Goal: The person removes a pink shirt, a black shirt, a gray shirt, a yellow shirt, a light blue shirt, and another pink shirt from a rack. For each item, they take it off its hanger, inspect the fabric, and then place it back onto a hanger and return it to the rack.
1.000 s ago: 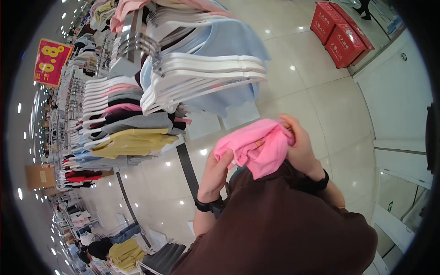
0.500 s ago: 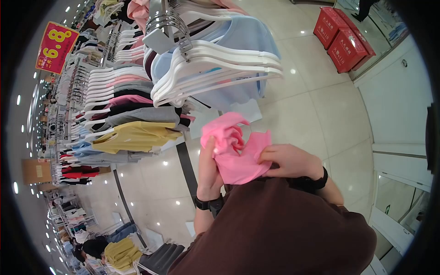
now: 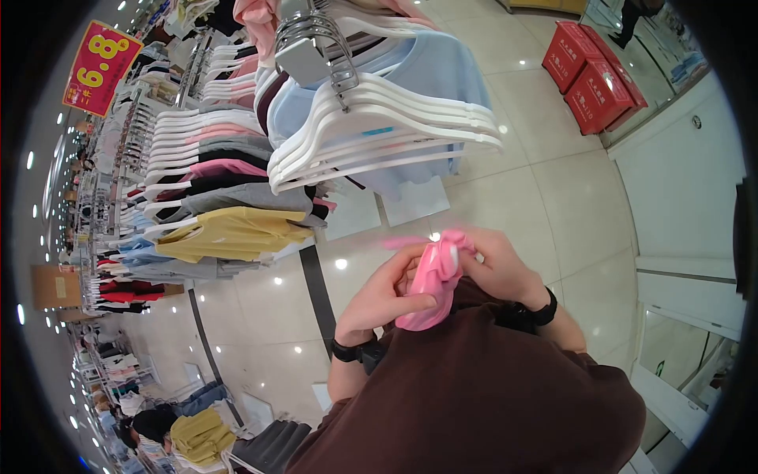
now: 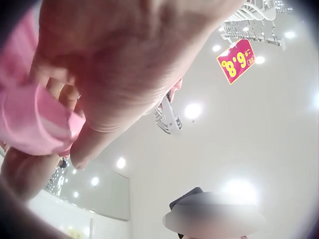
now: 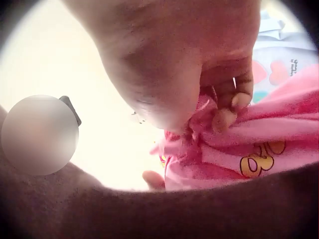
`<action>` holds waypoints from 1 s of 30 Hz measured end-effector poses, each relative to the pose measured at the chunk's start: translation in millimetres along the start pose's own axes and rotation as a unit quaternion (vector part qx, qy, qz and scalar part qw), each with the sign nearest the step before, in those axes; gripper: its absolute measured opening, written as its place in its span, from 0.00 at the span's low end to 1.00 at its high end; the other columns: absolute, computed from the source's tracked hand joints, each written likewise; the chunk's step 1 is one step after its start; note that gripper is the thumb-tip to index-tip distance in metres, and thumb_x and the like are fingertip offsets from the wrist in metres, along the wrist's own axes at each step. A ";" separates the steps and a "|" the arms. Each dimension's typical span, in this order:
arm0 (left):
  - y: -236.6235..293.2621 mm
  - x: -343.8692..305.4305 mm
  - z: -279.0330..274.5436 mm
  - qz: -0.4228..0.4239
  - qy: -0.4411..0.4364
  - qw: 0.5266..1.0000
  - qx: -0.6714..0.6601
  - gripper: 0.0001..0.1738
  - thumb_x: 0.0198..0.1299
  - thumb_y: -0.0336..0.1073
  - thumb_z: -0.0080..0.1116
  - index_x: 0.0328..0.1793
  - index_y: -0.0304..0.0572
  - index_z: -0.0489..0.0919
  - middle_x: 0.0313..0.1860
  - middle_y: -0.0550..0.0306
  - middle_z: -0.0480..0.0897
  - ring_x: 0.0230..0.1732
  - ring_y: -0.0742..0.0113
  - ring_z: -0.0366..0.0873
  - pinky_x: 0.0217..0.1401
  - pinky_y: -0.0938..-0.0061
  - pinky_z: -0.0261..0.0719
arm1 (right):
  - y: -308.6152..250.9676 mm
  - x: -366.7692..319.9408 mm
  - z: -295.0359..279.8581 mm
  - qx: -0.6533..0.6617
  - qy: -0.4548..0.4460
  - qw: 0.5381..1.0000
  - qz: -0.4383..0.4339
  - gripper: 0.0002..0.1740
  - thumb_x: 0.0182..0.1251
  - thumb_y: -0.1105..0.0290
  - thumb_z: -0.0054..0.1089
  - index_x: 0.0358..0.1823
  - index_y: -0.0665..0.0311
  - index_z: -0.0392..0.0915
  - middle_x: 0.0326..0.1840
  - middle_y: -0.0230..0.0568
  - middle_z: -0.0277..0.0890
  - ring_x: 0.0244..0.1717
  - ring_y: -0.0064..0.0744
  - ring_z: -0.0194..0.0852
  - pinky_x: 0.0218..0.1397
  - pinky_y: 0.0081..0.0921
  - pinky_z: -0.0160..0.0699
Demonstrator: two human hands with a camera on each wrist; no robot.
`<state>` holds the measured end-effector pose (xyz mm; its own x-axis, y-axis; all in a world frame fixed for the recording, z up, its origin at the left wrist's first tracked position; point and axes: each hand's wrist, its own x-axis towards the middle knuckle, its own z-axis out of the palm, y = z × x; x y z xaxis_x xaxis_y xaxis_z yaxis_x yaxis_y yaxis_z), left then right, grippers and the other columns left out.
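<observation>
A bunched pink garment [image 3: 434, 292] is held between both hands, close in front of the brown top. My left hand [image 3: 379, 296] grips its lower left part, thumb across the near side and fingers curled in behind. At the upper right end, my right hand [image 3: 505, 268] pinches gathered cloth. The right wrist view shows thumb and fingertips on the folds of the pink cloth [image 5: 224, 142], with a yellow print [image 5: 256, 164] below them. In the left wrist view the pink cloth [image 4: 37, 119] lies against the curled fingers. The garment's full shape is hidden in its folds.
White hangers [image 3: 387, 130] with a light blue shirt [image 3: 446, 67] hang on a rack ahead. More clothes, including a yellow shirt [image 3: 237, 235], line the left. Red boxes [image 3: 592, 79] stand on the tiled floor [image 3: 521, 186] at the far right, near a white door [image 3: 679, 174].
The pink garment was spread loosely and is now bunched narrower. My right hand let its upper edge go, took the lower right edge, then moved up to the top end. My left hand kept hold.
</observation>
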<state>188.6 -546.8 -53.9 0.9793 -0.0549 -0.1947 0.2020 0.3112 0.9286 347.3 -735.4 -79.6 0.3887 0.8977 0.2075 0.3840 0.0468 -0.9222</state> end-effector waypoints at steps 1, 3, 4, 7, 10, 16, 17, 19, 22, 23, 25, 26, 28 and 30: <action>-0.7 0.0 0.3 0.001 0.002 1.000 -0.001 0.41 0.65 0.36 0.71 0.81 0.36 0.66 0.69 0.53 0.78 0.68 0.68 0.76 0.71 0.69 0.73 | 1.8 -1.0 2.0 0.042 0.047 0.997 0.045 0.13 0.76 0.71 0.59 0.57 0.66 0.82 0.40 0.42 0.82 0.38 0.33 0.79 0.42 0.31 0.78; -2.5 1.2 2.0 -0.028 0.035 0.997 0.056 0.37 0.68 0.39 0.69 0.80 0.38 0.68 0.65 0.54 0.81 0.65 0.68 0.79 0.68 0.69 0.75 | 9.3 -4.6 3.4 0.083 0.092 0.988 0.089 0.12 0.79 0.71 0.54 0.55 0.68 0.82 0.35 0.40 0.81 0.35 0.29 0.77 0.38 0.30 0.76; -6.3 2.0 0.6 -0.028 0.036 0.997 0.055 0.37 0.68 0.39 0.69 0.80 0.38 0.68 0.65 0.54 0.81 0.65 0.68 0.79 0.68 0.69 0.75 | 15.5 -9.4 1.6 0.139 0.118 0.975 0.126 0.13 0.81 0.70 0.51 0.55 0.69 0.82 0.35 0.37 0.80 0.34 0.26 0.75 0.38 0.29 0.75; -17.3 6.2 0.9 -0.045 0.041 0.980 0.190 0.24 0.74 0.43 0.62 0.70 0.39 0.77 0.53 0.57 0.85 0.57 0.72 0.80 0.63 0.74 0.77 | 16.3 -10.9 -6.8 0.226 0.182 0.939 0.183 0.15 0.84 0.68 0.48 0.56 0.71 0.81 0.38 0.32 0.81 0.37 0.21 0.74 0.40 0.27 0.76; -19.7 3.7 -17.0 -0.091 0.121 0.973 0.175 0.17 0.76 0.43 0.60 0.60 0.37 0.80 0.47 0.61 0.83 0.49 0.74 0.77 0.58 0.75 0.77 | 6.9 -1.0 -12.9 0.247 0.261 0.923 0.136 0.18 0.86 0.65 0.48 0.60 0.71 0.80 0.47 0.32 0.84 0.46 0.18 0.76 0.52 0.21 0.76; -18.5 2.7 -34.6 -0.044 0.159 0.979 0.124 0.15 0.80 0.42 0.55 0.50 0.35 0.81 0.35 0.68 0.80 0.35 0.82 0.71 0.37 0.81 0.72 | 9.7 -0.4 -20.8 0.300 0.269 0.906 0.127 0.19 0.86 0.63 0.48 0.61 0.71 0.81 0.50 0.32 0.84 0.49 0.17 0.77 0.57 0.20 0.75; -15.8 4.4 -29.4 -0.025 0.175 0.969 0.170 0.15 0.80 0.41 0.55 0.49 0.35 0.81 0.33 0.68 0.80 0.34 0.82 0.71 0.36 0.80 0.71 | 11.4 -0.2 -20.0 0.301 0.264 0.908 0.124 0.19 0.86 0.63 0.48 0.60 0.71 0.80 0.50 0.33 0.84 0.49 0.19 0.78 0.56 0.20 0.76; -12.1 4.8 -26.4 -0.007 0.191 0.958 0.215 0.15 0.80 0.41 0.55 0.47 0.35 0.81 0.32 0.67 0.79 0.33 0.81 0.71 0.34 0.79 0.71 | 5.1 3.5 -19.2 0.302 0.260 0.909 0.121 0.20 0.86 0.63 0.48 0.60 0.72 0.80 0.50 0.34 0.85 0.49 0.20 0.79 0.55 0.21 0.77; -9.2 2.5 -27.5 -0.022 0.217 0.936 0.276 0.13 0.79 0.39 0.55 0.47 0.34 0.80 0.30 0.66 0.79 0.31 0.80 0.71 0.33 0.77 0.71 | -9.5 8.6 -18.8 0.348 0.240 0.895 0.141 0.19 0.85 0.64 0.48 0.58 0.74 0.81 0.49 0.36 0.85 0.47 0.22 0.79 0.51 0.22 0.78; -8.6 2.2 -28.2 -0.033 0.249 0.924 0.288 0.13 0.79 0.39 0.55 0.47 0.35 0.79 0.31 0.65 0.79 0.32 0.79 0.71 0.35 0.76 0.72 | -9.5 9.6 -18.8 0.349 0.232 0.897 0.138 0.18 0.85 0.65 0.48 0.57 0.73 0.81 0.47 0.37 0.84 0.44 0.22 0.79 0.46 0.21 0.77; -7.9 -0.6 -29.1 -0.043 0.282 0.910 0.301 0.13 0.78 0.39 0.56 0.47 0.35 0.79 0.32 0.65 0.79 0.33 0.79 0.71 0.36 0.76 0.72 | -2.2 11.7 -17.6 0.350 0.224 0.900 0.134 0.17 0.84 0.66 0.48 0.56 0.73 0.81 0.45 0.38 0.83 0.41 0.22 0.78 0.42 0.20 0.77; -8.5 -4.7 -28.4 -0.031 0.251 0.933 0.256 0.12 0.79 0.39 0.55 0.48 0.36 0.79 0.32 0.66 0.78 0.34 0.80 0.71 0.37 0.76 0.71 | 10.3 12.0 -15.4 0.284 0.239 0.924 0.097 0.15 0.84 0.67 0.49 0.55 0.71 0.81 0.44 0.37 0.82 0.38 0.20 0.76 0.39 0.18 0.75; -7.1 -13.5 -27.3 -0.019 0.220 0.952 0.210 0.12 0.79 0.40 0.55 0.48 0.37 0.78 0.33 0.67 0.77 0.35 0.80 0.70 0.39 0.77 0.71 | 16.9 14.4 -13.9 0.216 0.251 0.942 0.060 0.14 0.83 0.69 0.49 0.54 0.69 0.81 0.42 0.36 0.80 0.36 0.18 0.74 0.37 0.17 0.72; -0.5 -22.9 -26.5 -0.005 0.189 0.976 0.109 0.10 0.80 0.38 0.53 0.48 0.39 0.77 0.34 0.69 0.76 0.36 0.83 0.67 0.39 0.80 0.67 | 15.5 18.7 -12.9 0.198 0.223 0.950 0.089 0.10 0.82 0.70 0.52 0.53 0.66 0.79 0.41 0.32 0.78 0.35 0.15 0.71 0.36 0.16 0.71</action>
<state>165.7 -520.6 -58.2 0.9121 0.3106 -0.2677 0.2486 0.1003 0.9634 371.4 -723.6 -85.8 0.7686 0.6357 0.0723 -0.0330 0.1522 -0.9878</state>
